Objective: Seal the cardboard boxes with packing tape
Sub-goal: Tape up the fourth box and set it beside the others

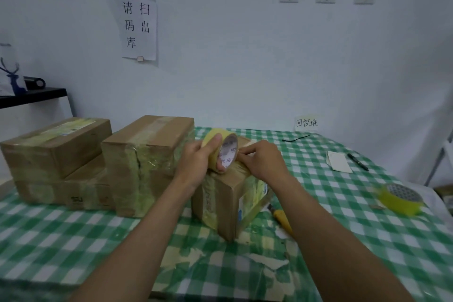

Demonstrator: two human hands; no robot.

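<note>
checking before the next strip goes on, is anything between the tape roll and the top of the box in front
Nothing visible is. The left hand holds the tape roll right over the top of the front box, and the right hand is at the roll's edge over that same top. The other boxes sit off to the left.

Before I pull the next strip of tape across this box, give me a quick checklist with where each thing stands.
1. Tape roll held firmly in the left hand: ok.
2. Right hand at the roll's edge, fingers on the loose end: cannot tell, too blurred.
3. Roll resting on top of the box being sealed: ok.
4. Box flaps closed flat under the roll: cannot tell, hands cover them.
5. Yellow cutter within reach, right of the box: ok.
6. Spare roll on the table: ok.
</note>
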